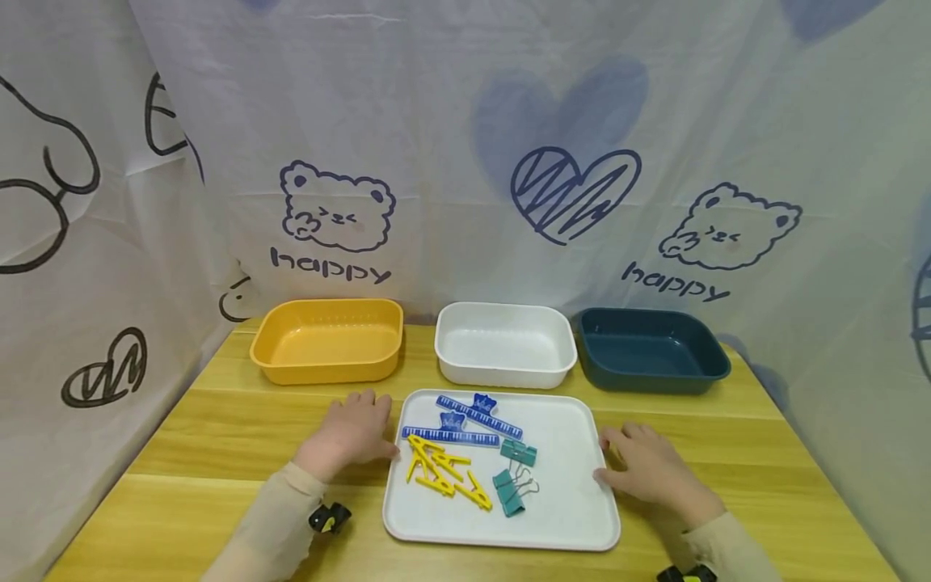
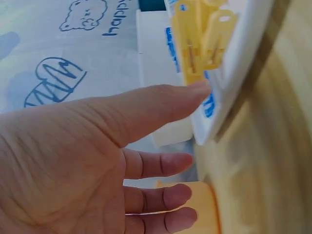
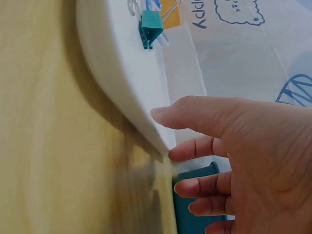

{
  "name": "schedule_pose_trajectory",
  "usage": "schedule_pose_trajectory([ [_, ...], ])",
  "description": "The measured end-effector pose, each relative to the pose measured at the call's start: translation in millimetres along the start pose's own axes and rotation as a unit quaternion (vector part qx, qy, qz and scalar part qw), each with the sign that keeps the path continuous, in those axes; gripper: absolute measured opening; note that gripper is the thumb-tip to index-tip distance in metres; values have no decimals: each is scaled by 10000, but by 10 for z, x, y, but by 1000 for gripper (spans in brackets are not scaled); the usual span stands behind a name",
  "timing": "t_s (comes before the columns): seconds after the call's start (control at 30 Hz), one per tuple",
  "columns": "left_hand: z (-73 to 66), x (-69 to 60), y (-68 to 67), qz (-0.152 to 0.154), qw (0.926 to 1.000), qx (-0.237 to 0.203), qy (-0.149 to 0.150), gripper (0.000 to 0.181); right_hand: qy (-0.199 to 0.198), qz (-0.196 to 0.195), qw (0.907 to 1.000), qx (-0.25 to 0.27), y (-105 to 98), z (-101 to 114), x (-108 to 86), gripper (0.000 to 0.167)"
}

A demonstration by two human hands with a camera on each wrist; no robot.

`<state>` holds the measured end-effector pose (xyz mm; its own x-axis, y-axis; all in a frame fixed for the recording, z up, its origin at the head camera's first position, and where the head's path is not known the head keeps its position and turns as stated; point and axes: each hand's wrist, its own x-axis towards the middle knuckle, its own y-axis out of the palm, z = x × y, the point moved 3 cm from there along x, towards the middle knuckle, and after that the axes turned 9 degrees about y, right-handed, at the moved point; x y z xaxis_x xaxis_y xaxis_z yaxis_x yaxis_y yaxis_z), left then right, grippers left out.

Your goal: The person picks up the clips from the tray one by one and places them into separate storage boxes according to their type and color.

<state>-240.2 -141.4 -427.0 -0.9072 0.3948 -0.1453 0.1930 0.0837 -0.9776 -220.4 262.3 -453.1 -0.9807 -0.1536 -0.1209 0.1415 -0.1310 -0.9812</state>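
Observation:
A white tray (image 1: 567,493) lies on the wooden table between both hands. At its left edge is my left hand (image 1: 349,435), fingers loosely spread, thumb at the rim. My right hand (image 1: 650,470) is at the opposite edge, its thumb by the rim and the other fingers slightly bent, as the right wrist view shows. Neither hand holds anything. On the tray, two blue clips with a piano-key pattern (image 1: 480,415) lie at the back. Several yellow clothespins (image 1: 474,491) are piled at the left front, with two teal binder clips (image 1: 509,493) right of them.
Behind the tray stand three bins in a row: a yellow bin (image 1: 327,372) on the left, a white bin (image 1: 507,375) in the middle and a dark teal bin (image 1: 655,381) on the right. A printed curtain (image 1: 451,202) hangs behind the table (image 1: 182,493).

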Motion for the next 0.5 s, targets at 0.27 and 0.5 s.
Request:
schedule_pose_trajectory([
  [0.27, 26, -73, -204, -345, 9994, -103, -2, 46, -205, -534, 9984, 16, -128, 80, -39, 28],
  [0.5, 94, -139, -532, -708, 9973, -192, 96, 48, -566, -1238, 9907, 35, -261, 197, -70, 25],
])
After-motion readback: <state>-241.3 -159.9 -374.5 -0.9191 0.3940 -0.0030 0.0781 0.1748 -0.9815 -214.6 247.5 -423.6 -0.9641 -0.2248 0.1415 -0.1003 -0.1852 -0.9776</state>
